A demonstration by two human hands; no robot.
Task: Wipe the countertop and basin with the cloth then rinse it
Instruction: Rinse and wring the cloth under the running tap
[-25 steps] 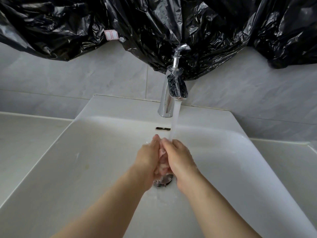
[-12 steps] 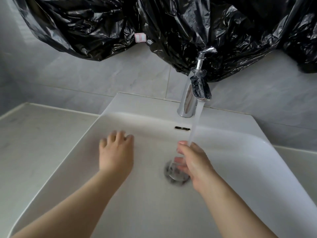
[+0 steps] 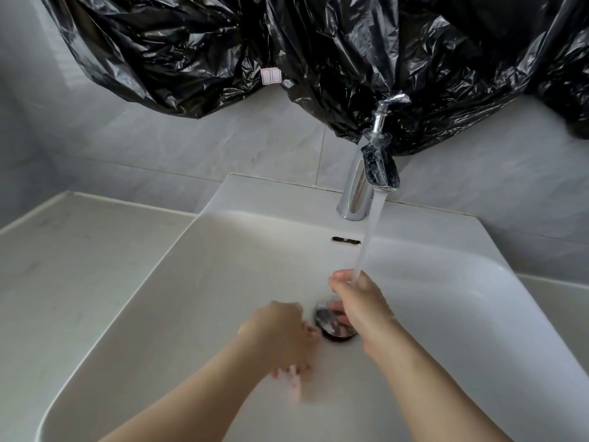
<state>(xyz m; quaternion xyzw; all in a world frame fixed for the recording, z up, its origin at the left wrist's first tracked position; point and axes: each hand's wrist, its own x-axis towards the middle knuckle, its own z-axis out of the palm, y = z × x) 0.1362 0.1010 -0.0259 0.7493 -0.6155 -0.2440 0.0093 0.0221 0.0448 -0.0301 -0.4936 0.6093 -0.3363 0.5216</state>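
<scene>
Low in mid-frame the left hand (image 3: 277,339) lies on the basin (image 3: 191,314) floor, its blurred fingers (image 3: 296,381) seemingly spread flat and holding nothing; just right of it the right hand (image 3: 360,307) curls under the water stream (image 3: 366,247) above the drain (image 3: 334,328), gripping something or not I cannot tell. Rinsing well, I judge, means sweeping flat fingers from the walls toward the drain. No cloth shows, so its heading and long axis cannot be judged; the basin's long side runs left to right, the faucet (image 3: 357,193) spout aimed down toward the drain.
</scene>
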